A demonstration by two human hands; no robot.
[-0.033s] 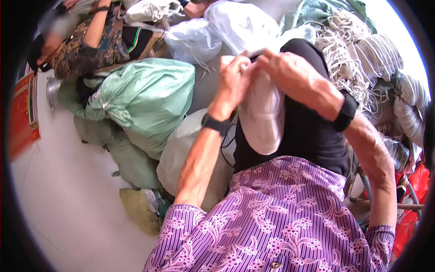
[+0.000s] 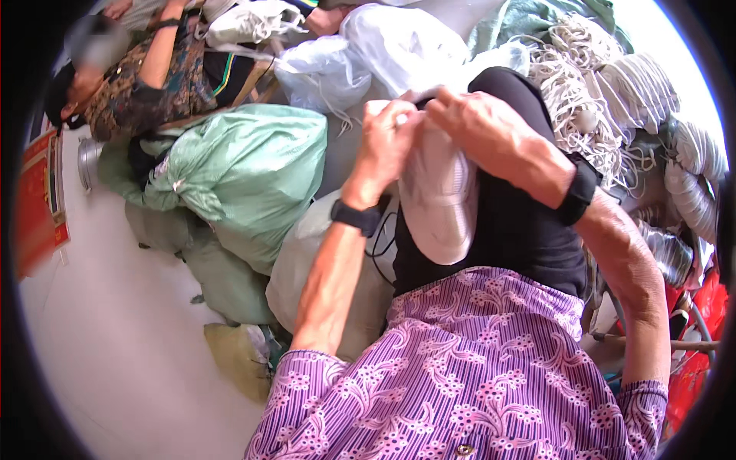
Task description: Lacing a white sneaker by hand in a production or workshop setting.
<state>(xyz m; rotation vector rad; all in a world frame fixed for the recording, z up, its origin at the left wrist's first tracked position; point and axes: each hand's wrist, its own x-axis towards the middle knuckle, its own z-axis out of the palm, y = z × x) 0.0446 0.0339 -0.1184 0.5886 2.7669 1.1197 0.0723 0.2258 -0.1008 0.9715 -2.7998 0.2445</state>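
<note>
In the head view, the person's left hand [image 2: 387, 142] and right hand [image 2: 479, 130] meet at the top end of a white shoe [image 2: 437, 199] that rests sole-out on the lap, over black trousers [image 2: 521, 222]. Both hands are clenched on the shoe's upper edge, fingers pinching it from either side, the hands nearly touching. Each wrist wears a black band. A purple flowered shirt [image 2: 475, 376] fills the lower frame. To the left lies a green sack [image 2: 245, 169] with a whitish sack [image 2: 307, 261] just beside the left forearm. Bundles of white cord [image 2: 583, 100] pile up at the right. Another person [image 2: 146, 77] sits at upper left.
</note>
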